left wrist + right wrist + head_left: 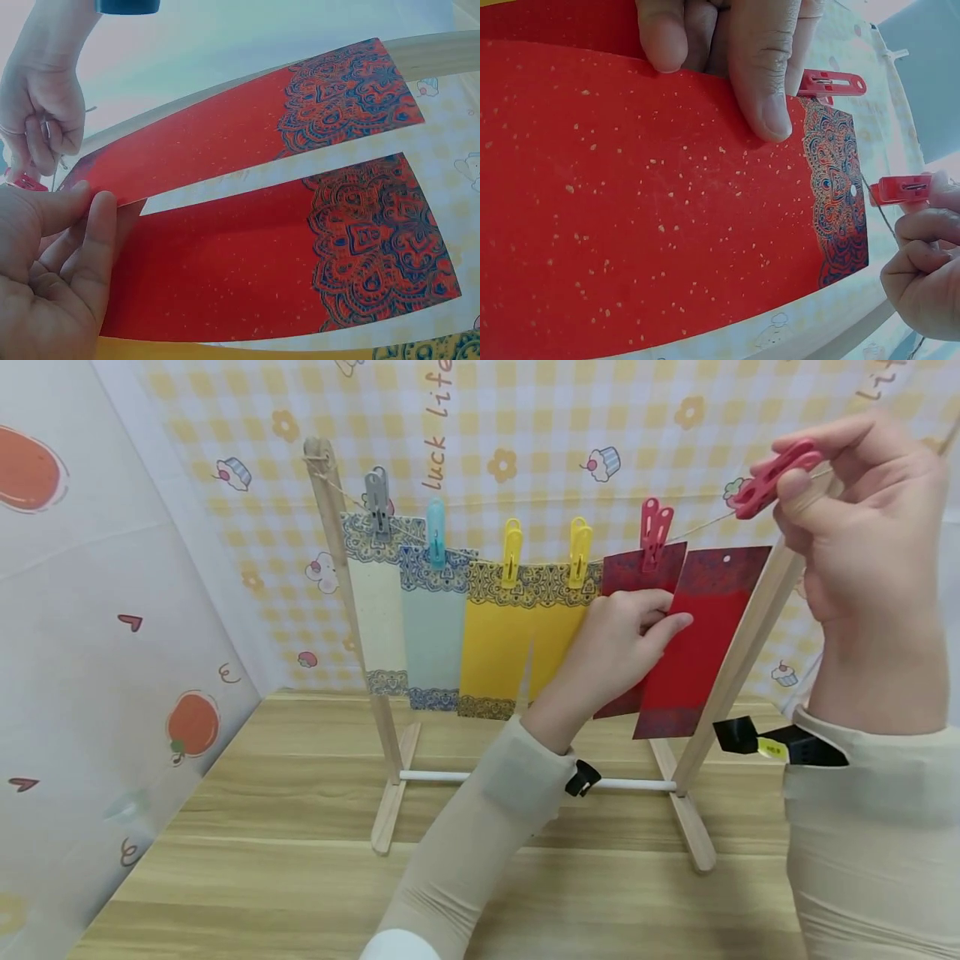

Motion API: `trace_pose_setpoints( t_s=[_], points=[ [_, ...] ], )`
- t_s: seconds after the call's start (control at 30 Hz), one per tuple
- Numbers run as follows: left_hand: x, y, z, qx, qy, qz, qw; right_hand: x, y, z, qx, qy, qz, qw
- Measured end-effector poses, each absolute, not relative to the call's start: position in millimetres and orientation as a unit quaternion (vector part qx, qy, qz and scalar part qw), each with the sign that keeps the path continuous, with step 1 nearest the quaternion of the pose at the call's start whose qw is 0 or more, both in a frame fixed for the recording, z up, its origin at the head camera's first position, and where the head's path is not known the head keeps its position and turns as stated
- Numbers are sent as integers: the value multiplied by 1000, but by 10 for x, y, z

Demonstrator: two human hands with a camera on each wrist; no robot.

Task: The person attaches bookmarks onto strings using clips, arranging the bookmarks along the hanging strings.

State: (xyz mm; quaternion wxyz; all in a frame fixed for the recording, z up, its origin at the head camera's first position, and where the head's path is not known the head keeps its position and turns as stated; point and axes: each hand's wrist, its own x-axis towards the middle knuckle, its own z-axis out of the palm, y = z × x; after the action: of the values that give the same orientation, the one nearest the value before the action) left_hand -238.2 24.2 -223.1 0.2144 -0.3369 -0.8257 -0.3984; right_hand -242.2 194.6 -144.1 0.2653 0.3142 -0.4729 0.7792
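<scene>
Red card (697,635) long axis seemingly near-vertical

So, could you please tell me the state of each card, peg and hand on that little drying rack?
Rightmost red card: unpegged, held up by the left hand.
Second red card: pegged to the string by a red peg.
Loose red peg: pinched in the right hand, by the string.
Two yellow cards: pegged, hanging.
Pale blue card: pegged, hanging.
Cream card: pegged, hanging.
</scene>
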Motion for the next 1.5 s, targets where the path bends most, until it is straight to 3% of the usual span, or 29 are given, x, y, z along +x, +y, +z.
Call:
trace_pose_setpoints(
  t_s=[0.63, 0.93, 1.5],
  points=[
    [-2444, 309, -2279, -326, -821, -414, 219, -2479, 1998, -1310, 279, -554, 748, 234],
    [-2435, 326, -2291, -322, -820, -425, 210, -2519, 2101, -1321, 251, -580, 753, 184],
    [-2453, 365, -2270, -331, -803, -439, 229, -2480, 2160, -1432, 271, -609, 718, 202]
  ],
)
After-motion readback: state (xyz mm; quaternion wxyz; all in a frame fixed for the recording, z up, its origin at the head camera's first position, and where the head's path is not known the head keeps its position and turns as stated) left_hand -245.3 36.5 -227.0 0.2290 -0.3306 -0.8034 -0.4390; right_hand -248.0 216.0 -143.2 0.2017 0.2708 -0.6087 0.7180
